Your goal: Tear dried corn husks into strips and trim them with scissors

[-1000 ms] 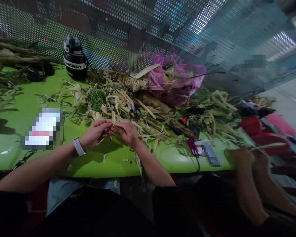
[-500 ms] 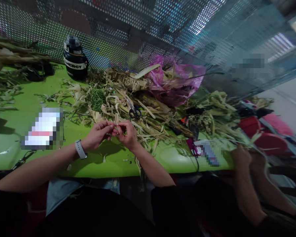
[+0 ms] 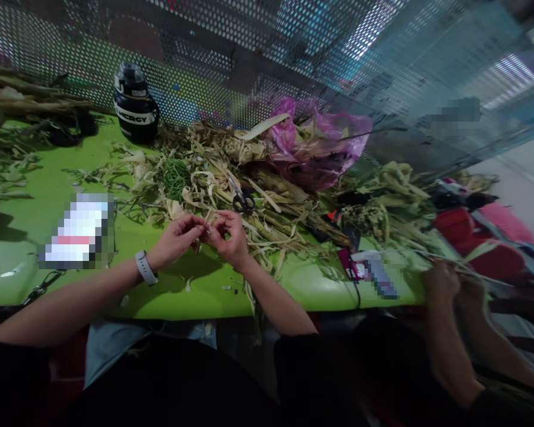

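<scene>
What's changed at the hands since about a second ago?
The left hand has shifted slightly right in the picture. The pale dry strip between the hands stood upright; now it sits a little lower and seems to lean right. Both hands remain at it; I can't tell whether the right hand loosened its hold. Scissors, black bottle and pink plastic bag stayed put.

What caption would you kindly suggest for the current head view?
Left hand and right hand hold a thin pale plant strip over a glossy green table, near black-handled scissors.
</scene>
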`<state>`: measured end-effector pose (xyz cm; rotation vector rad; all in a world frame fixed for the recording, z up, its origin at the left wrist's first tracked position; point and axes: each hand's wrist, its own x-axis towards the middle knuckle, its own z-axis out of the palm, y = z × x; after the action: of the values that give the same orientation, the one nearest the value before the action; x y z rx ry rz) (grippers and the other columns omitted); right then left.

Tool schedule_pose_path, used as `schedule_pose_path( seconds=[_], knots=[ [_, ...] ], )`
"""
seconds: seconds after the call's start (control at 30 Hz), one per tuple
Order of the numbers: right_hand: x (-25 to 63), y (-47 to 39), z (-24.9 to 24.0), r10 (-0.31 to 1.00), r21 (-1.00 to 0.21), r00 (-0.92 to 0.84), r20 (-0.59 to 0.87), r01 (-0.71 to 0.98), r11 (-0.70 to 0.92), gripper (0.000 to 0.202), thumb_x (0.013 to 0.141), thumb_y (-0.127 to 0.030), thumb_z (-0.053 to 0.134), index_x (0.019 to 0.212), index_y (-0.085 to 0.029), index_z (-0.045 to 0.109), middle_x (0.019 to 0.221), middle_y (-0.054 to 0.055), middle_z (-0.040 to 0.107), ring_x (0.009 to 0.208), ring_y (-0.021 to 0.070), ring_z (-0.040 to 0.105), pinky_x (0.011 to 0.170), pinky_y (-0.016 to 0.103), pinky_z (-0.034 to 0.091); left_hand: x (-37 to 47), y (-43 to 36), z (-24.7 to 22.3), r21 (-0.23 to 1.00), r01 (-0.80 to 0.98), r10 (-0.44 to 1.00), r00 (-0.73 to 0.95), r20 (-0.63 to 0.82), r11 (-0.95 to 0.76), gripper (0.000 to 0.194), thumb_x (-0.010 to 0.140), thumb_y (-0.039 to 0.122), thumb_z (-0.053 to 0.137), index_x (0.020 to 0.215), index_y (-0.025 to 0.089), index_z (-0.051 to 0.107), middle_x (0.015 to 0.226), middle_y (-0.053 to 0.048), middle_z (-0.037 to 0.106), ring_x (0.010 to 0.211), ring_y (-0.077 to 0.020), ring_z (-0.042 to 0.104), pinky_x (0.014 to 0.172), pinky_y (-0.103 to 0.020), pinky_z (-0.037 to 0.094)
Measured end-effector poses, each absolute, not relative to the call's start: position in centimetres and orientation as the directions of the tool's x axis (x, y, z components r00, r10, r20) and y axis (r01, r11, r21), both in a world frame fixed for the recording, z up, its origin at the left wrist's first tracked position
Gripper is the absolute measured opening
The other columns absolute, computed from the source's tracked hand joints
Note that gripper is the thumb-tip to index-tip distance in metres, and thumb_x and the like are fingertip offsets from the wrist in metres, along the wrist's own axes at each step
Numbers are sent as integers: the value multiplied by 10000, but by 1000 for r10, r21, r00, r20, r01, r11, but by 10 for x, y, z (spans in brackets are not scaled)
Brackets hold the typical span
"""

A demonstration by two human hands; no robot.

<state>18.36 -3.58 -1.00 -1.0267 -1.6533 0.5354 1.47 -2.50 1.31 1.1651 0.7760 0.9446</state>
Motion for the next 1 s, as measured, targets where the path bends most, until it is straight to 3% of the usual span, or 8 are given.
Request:
schedule_pose_path(
  seconds=[0.13,0.23,0.33,0.53,0.7,0.83,1.0],
  knots=[
    [185,-36,-7,878,-812,-17,478,372,450,334,834,-352,647,1085,-204,483,736,-32,588,599,102,546,563,224,431,15,-24,15,971,-214,930,366,-26,111,168,785,263,679,888,146,617,739,5,602,608,-85,564,502,-180,464],
    [189,-35,-4,883,-764,-103,458,463,450,182,867,-365,595,865,-193,537,692,-21,566,593,105,509,588,241,413,15,-24,16,962,-237,929,368,-40,135,163,789,262,671,887,145,616,749,-1,604,614,-85,560,511,-183,449],
    [191,-35,-1,891,-750,-191,412,484,450,242,903,-375,529,747,-189,530,654,-18,532,591,106,473,600,251,391,14,-24,16,958,-243,923,382,-50,153,162,807,269,658,896,146,604,749,-1,601,608,-82,545,521,-188,434],
    [191,-35,-4,952,-908,-235,197,322,267,254,929,-446,483,859,-205,519,595,-52,462,510,97,404,511,236,335,13,-23,13,942,-296,893,451,-11,161,213,811,271,687,961,156,589,724,28,572,583,-62,493,551,-188,405],
    [191,-35,-6,944,-908,-264,196,314,277,261,940,-445,461,820,-214,488,579,-54,434,501,97,383,492,234,322,12,-22,13,928,-304,875,483,-44,215,236,838,314,667,1000,189,548,717,34,562,591,-81,511,536,-194,404],
    [190,-38,-4,931,-911,-303,203,290,293,199,940,-396,462,873,-212,502,601,-50,458,503,96,398,491,234,335,9,-20,17,975,-166,880,473,-53,148,284,847,437,657,875,180,538,656,30,547,532,-81,483,466,-187,345],
    [188,-42,-1,929,-952,-338,148,204,226,245,931,-432,479,812,-218,473,578,-60,440,471,83,371,459,223,316,7,-16,19,997,-78,798,602,43,5,404,863,537,598,713,170,517,581,24,508,501,-77,429,471,-202,318]
  ],
)
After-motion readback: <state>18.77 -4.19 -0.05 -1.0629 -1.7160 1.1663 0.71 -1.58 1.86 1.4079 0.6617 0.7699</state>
